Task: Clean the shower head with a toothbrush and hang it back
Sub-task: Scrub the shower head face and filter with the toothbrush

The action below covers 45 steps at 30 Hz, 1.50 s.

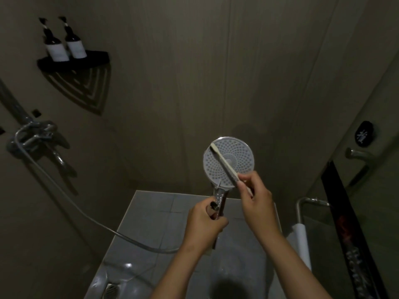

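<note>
We hold the shower head (230,161) face toward us in front of the wall, our left hand (205,223) clamped round its handle and the hose (64,195) trailing off left to the tap (36,139). Our right hand (257,203) pinches the toothbrush (224,164), which runs up and left from the fingers across the face, bristle end at the upper-left rim. Scrubbing looks under way. In this dim light we cannot tell whether the bristles touch, and no hanger is visible.

Open: air between shower head (229,161) and wall | Left: hose (71,203) crosses, tap (36,139) juts | Right: glass door (356,212), rail (306,203) close
</note>
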Motion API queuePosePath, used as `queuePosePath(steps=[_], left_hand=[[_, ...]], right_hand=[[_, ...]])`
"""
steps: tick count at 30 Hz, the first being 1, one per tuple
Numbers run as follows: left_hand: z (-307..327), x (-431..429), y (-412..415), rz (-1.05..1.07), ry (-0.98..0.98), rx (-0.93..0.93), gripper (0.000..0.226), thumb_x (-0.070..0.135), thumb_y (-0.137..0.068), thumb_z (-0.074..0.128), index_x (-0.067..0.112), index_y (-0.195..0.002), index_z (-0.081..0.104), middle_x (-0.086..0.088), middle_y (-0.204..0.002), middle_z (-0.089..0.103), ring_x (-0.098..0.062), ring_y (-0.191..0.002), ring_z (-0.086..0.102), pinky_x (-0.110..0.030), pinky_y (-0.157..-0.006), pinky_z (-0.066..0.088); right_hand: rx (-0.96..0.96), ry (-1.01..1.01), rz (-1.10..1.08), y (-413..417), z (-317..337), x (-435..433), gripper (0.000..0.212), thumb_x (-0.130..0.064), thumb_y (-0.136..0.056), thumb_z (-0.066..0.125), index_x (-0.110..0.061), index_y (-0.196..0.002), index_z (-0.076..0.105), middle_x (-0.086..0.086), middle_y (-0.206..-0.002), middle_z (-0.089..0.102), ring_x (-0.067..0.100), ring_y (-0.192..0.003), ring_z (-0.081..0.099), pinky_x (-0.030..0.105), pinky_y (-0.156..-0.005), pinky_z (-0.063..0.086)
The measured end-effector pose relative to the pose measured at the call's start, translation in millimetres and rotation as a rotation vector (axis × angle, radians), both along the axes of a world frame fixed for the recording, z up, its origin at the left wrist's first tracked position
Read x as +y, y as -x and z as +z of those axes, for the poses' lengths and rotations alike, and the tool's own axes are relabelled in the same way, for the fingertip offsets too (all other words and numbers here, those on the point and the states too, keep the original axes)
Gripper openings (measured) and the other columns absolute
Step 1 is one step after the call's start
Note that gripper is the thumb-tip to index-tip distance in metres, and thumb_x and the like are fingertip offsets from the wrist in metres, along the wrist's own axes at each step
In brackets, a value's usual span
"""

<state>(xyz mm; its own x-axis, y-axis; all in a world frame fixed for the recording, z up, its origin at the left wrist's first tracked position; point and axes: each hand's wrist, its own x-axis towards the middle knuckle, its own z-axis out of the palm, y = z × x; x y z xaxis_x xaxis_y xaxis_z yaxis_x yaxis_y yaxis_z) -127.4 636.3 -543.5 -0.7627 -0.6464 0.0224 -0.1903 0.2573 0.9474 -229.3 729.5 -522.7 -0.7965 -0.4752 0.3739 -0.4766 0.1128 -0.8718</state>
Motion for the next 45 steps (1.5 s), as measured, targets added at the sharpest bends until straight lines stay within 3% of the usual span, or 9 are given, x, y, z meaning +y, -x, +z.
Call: queuePosePath(steps=[4,10,14,21,27,31,36,41,45], left_hand=[[0,-2,-3,0.025,-0.018,0.019,0.028,0.002,-0.061,0.063,0.026,-0.056,0.050,0.008,-0.048,0.052,-0.005,-0.045,0.050,-0.030,-0.050,0.050],[6,-2,-3,0.003,0.021,0.010,0.030,0.001,-0.064,0.064,0.026,-0.057,0.050,0.009,-0.050,0.054,-0.003,-0.046,0.049,-0.031,-0.051,0.050],[6,-2,-2,0.004,0.022,0.027,0.027,0.005,-0.061,0.063,0.029,-0.060,0.052,0.008,-0.051,0.054,-0.004,-0.047,0.051,-0.035,-0.051,0.051],[-5,0,-6,0.019,0.021,-0.006,0.025,0.005,-0.062,0.064,0.025,-0.058,0.050,0.008,-0.050,0.053,0.000,-0.045,0.048,-0.026,-0.048,0.051],[-6,6,-7,0.004,0.093,-0.037,0.016,0.010,-0.060,0.062,0.016,-0.063,0.048,0.001,-0.053,0.049,-0.011,-0.050,0.046,-0.043,-0.051,0.049],[-6,7,-8,0.010,0.076,-0.058,0.013,0.010,-0.062,0.065,0.010,-0.069,0.053,-0.005,-0.057,0.055,-0.016,-0.054,0.054,-0.044,-0.055,0.052],[-4,4,-9,0.023,0.023,-0.016,0.016,0.004,-0.063,0.064,0.014,-0.064,0.051,0.003,-0.053,0.055,-0.008,-0.048,0.053,-0.043,-0.053,0.053],[-3,-1,-8,0.052,0.030,0.010,0.015,0.010,-0.059,0.062,0.014,-0.063,0.049,0.004,-0.050,0.052,-0.007,-0.045,0.050,-0.043,-0.051,0.051],[-2,-3,-7,0.063,0.039,0.001,0.015,0.013,-0.059,0.063,0.019,-0.063,0.050,0.005,-0.049,0.053,-0.006,-0.046,0.051,-0.042,-0.053,0.053]], right_hand=[[-0.042,-0.032,0.108,-6,-5,1,0.016,-0.009,-0.092,0.057,-0.025,-0.090,0.060,-0.017,-0.085,0.066,-0.001,-0.082,0.062,0.026,-0.071,0.051],[-0.039,0.024,0.102,4,6,-2,0.008,-0.012,-0.094,0.055,-0.017,-0.096,0.060,-0.010,-0.096,0.068,0.001,-0.091,0.064,0.030,-0.077,0.056],[-0.113,0.035,0.201,-9,-1,-2,0.016,-0.005,-0.090,0.058,-0.020,-0.089,0.063,-0.007,-0.087,0.068,0.008,-0.086,0.065,0.034,-0.078,0.053],[-0.082,0.198,-0.015,7,13,11,0.013,-0.009,-0.094,0.054,-0.020,-0.090,0.059,-0.017,-0.085,0.065,-0.004,-0.077,0.059,0.008,-0.064,0.046],[-0.101,0.069,0.018,-11,-5,9,0.021,-0.010,-0.094,0.053,-0.030,-0.088,0.056,-0.011,-0.088,0.065,-0.005,-0.083,0.061,0.010,-0.064,0.048],[-0.123,0.001,0.109,-20,-10,8,0.021,-0.011,-0.093,0.055,-0.031,-0.088,0.058,-0.010,-0.090,0.068,0.001,-0.088,0.064,0.019,-0.072,0.052],[-0.064,0.137,-0.001,-13,2,13,0.015,-0.009,-0.093,0.055,-0.023,-0.091,0.059,-0.016,-0.087,0.065,-0.001,-0.079,0.062,0.009,-0.062,0.046],[-0.049,0.094,-0.050,-14,-5,15,0.023,-0.011,-0.094,0.054,-0.033,-0.085,0.054,-0.011,-0.078,0.060,0.005,-0.063,0.054,0.014,-0.050,0.039],[-0.111,0.017,0.072,-27,-15,6,0.020,-0.014,-0.094,0.054,-0.032,-0.084,0.055,-0.004,-0.078,0.060,0.016,-0.065,0.057,0.024,-0.055,0.043]])
